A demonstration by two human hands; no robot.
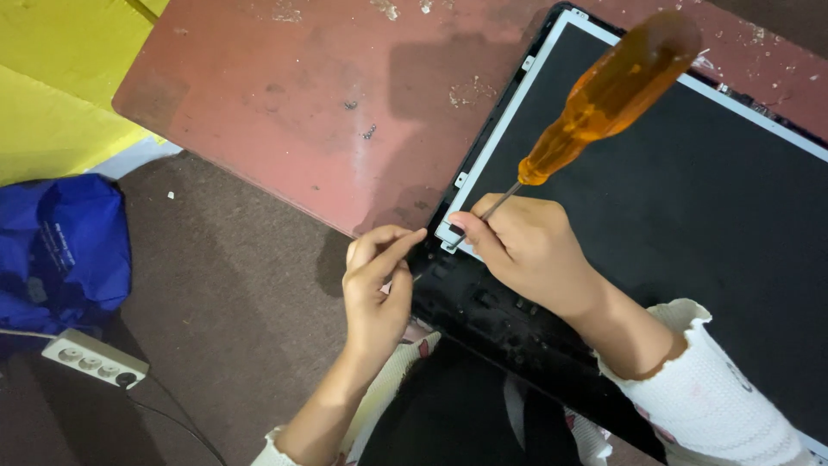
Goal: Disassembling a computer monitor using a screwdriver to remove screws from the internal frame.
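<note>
My right hand (528,246) grips the thin metal shaft of a screwdriver with a long amber handle (609,93), its tip down at the corner bracket of a black display panel (690,198) with a silver frame. My left hand (377,289) is beside that corner, thumb and forefinger pinched together as if on something tiny, which I cannot make out. The panel lies partly on a worn red table (285,103) and partly over my lap, its black lower bezel (492,315) toward me.
Small screws or specks (369,131) lie on the red table. On the brown floor at the left are a blue bag (60,246) and a white power strip (95,358) with a cable. A yellow wall (52,78) is at the upper left.
</note>
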